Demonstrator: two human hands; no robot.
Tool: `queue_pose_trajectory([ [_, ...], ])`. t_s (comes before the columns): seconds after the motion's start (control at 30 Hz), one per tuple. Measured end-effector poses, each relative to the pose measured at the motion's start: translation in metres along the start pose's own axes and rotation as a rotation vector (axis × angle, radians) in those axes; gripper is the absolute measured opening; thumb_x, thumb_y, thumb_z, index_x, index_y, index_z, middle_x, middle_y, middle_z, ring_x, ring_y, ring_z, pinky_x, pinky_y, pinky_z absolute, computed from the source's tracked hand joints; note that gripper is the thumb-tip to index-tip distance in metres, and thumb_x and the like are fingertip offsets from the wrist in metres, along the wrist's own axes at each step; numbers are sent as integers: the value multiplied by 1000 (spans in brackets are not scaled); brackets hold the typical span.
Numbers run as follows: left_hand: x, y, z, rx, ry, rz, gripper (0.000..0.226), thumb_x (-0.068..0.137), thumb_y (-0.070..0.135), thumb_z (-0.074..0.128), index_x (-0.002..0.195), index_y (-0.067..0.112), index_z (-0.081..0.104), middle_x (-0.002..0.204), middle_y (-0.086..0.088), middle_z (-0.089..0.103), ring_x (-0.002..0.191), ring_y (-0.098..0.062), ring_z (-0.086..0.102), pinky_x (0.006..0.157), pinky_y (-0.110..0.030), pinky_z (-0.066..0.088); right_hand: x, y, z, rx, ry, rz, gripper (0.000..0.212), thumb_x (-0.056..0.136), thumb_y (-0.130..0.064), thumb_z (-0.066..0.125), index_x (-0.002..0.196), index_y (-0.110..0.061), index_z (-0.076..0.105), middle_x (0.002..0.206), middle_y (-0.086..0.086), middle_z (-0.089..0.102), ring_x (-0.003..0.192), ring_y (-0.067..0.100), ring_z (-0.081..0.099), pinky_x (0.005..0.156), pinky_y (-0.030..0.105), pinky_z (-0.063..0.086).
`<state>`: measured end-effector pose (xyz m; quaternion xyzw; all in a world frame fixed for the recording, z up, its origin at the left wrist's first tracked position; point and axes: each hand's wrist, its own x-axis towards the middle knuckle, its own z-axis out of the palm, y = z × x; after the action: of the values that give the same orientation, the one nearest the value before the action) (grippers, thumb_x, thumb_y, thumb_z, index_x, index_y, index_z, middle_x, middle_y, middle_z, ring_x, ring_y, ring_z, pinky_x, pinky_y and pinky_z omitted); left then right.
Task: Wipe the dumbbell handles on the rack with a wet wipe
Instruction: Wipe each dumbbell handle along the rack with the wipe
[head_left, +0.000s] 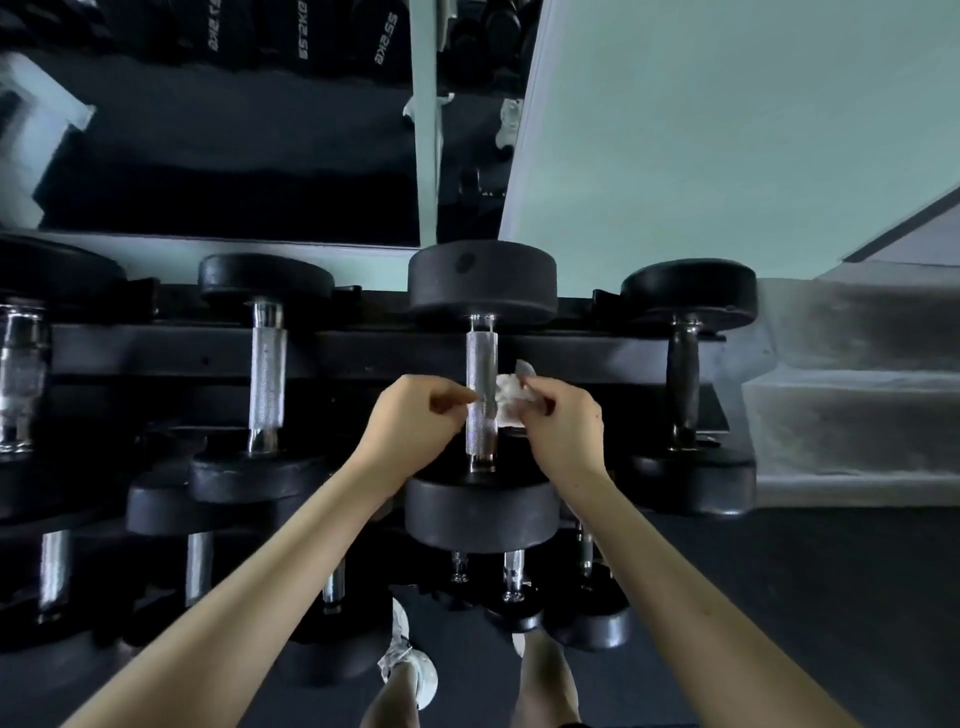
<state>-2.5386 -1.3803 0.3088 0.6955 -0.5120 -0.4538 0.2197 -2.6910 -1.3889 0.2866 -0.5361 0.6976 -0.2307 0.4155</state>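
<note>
Two bare forearms reach from below toward the rack (363, 358). On the left, the left hand (415, 410) has its grip curled, fingertips at the left side of the middle dumbbell's knurled handle (481, 364); whether they pinch anything, I cannot tell. A crumpled white wet wipe (506, 397) lies against the handle's right side, pinched in the grip of the right hand (563, 421).
</note>
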Motion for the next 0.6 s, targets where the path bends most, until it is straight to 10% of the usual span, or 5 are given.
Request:
queue_pose_trajectory([
  [0.17,-6,4,-3,-228,316,-95,24,84,15,67,108,19,68,96,2,70,90,-15,66,88,-39,53,14,10,14,249,-263,116,31,96,-8,48,68,-12,60,66,-9,56,57,-2,47,63,16,39],
  [0.4,21,34,-11,-395,455,4,43,86,24,68,128,25,58,104,20,65,103,0,61,93,-19,46,48,-12,11,534,-252,105,27,99,-21,49,76,-16,63,53,-16,48,53,0,45,72,22,44],
  [0.6,38,42,-10,-138,474,27,47,82,32,70,128,28,57,102,4,65,101,-12,60,94,-27,47,22,13,9,222,-309,-116,32,95,-11,53,126,-7,57,104,-6,63,97,6,62,81,3,44],
])
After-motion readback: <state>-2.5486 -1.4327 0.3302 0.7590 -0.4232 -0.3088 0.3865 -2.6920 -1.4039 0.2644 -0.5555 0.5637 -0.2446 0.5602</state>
